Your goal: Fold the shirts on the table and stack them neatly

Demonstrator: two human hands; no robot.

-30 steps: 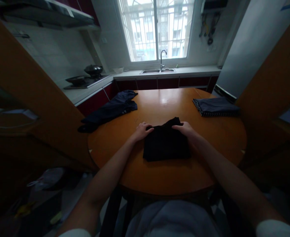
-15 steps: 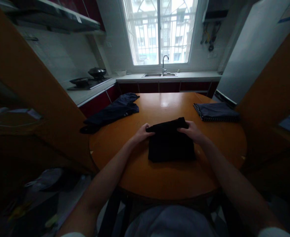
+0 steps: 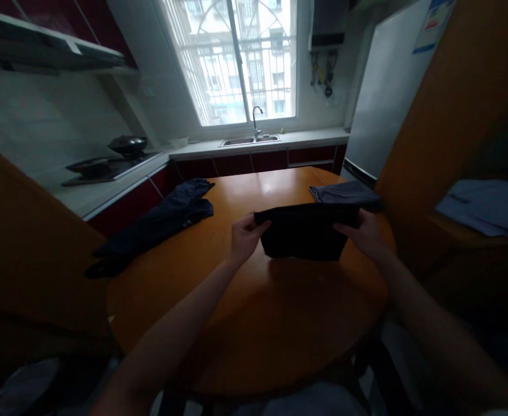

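From where I stand, both hands are gripping the folded black cloth (image 3: pixel 306 234): the left hand (image 3: pixel 243 236) pinches its upper left corner, and the right hand (image 3: pixel 365 232) has the upper right, thumb across the front. The cloth hangs between them above the round wooden table (image 3: pixel 185 294); I can't tell whether its lower edge touches. Dark blue clothing (image 3: pixel 163 216) sprawls over the table's left edge, and a folded grey cloth (image 3: pixel 344 190) lies just behind the right hand.
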